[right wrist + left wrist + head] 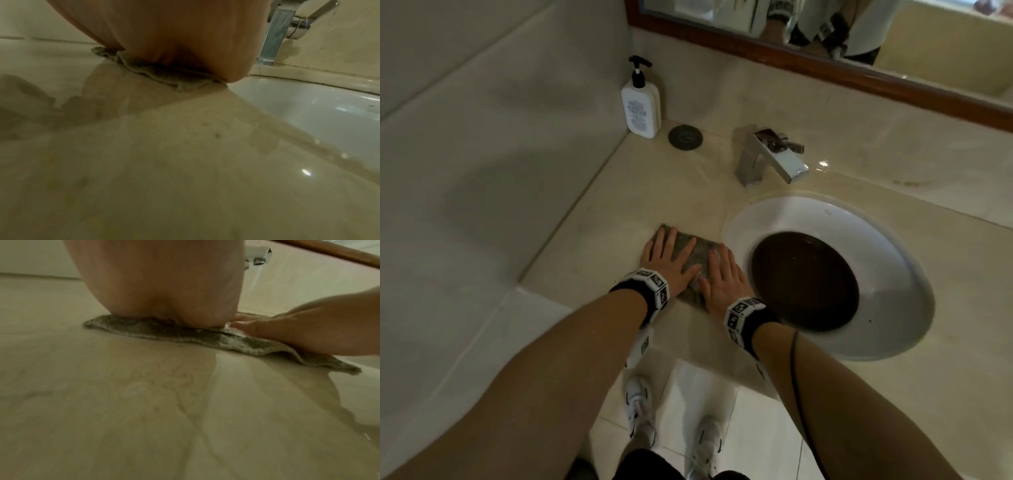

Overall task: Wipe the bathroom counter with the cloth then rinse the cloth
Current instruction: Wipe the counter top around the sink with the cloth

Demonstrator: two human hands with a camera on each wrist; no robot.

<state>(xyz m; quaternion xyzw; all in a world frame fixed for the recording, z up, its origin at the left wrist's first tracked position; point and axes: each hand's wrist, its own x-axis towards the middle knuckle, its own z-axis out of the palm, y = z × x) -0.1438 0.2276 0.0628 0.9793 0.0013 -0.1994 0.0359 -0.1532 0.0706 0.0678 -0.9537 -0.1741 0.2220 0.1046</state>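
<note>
Cloth (690,255): a grey folded cloth lies flat on the beige stone surface (619,205), just beside the white basin (893,274) at the basin's 9 o'clock.
Left hand (669,258): palm down on the cloth's left part, fingers (659,241) straight and spread wide toward 12 o'clock, pressing rather than gripping.
Right hand (724,277): palm down on the cloth's right part, next to the left hand, fingers flat and slightly spread, holding nothing. The left wrist view shows its fingertips (257,326) lying on the cloth.
Basin: its bowl is dark with water.
Tap (774,156): chrome, at the basin's 11 o'clock.
Pump bottle (641,102): white with a black pump, upright in the corner at 11 o'clock of the hands.
Round dark disc (685,137): flat on the surface just beside the bottle, at its 3 o'clock.
Mirror frame (825,65): brown wood, along the wall at 12 o'clock.
</note>
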